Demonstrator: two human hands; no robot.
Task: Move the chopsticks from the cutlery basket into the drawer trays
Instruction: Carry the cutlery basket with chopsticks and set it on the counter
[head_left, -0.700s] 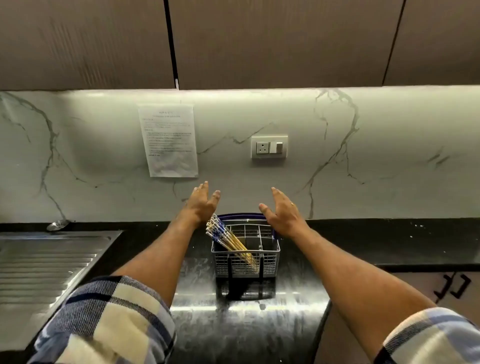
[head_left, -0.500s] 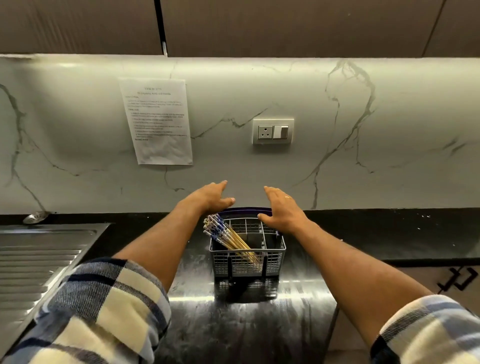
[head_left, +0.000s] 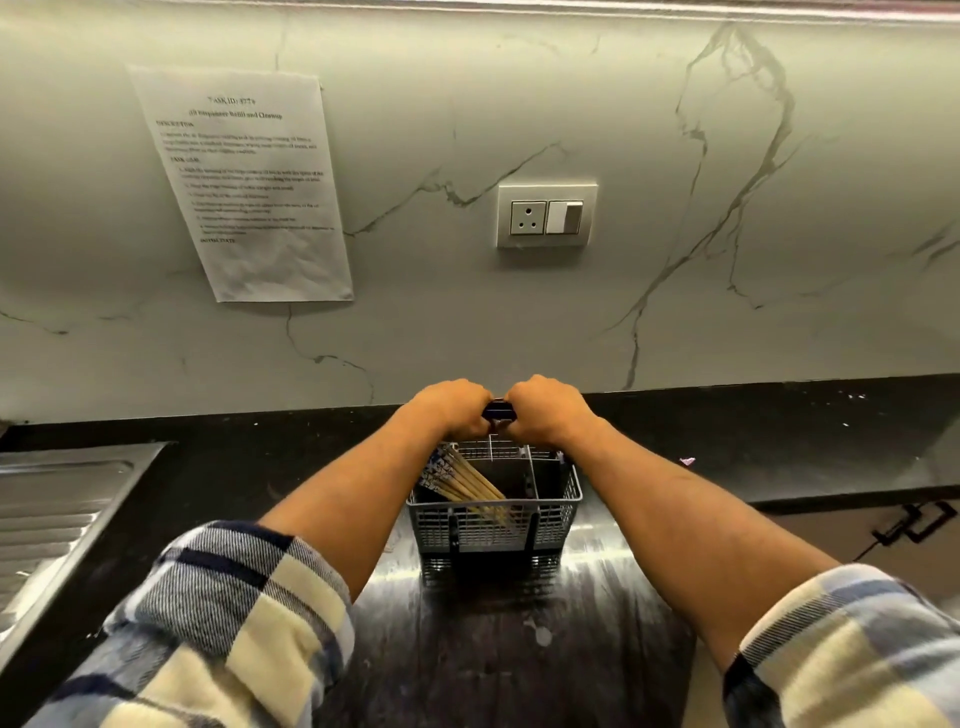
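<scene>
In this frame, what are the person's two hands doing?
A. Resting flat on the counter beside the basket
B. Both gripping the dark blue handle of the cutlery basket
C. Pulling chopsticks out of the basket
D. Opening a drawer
B: the left hand and right hand curl side by side round the dark blue handle above the cutlery basket, while the chopsticks lean untouched inside.

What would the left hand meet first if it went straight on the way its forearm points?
Probably the marble backsplash. The left hand grips the basket handle; depth is unclear.
</scene>
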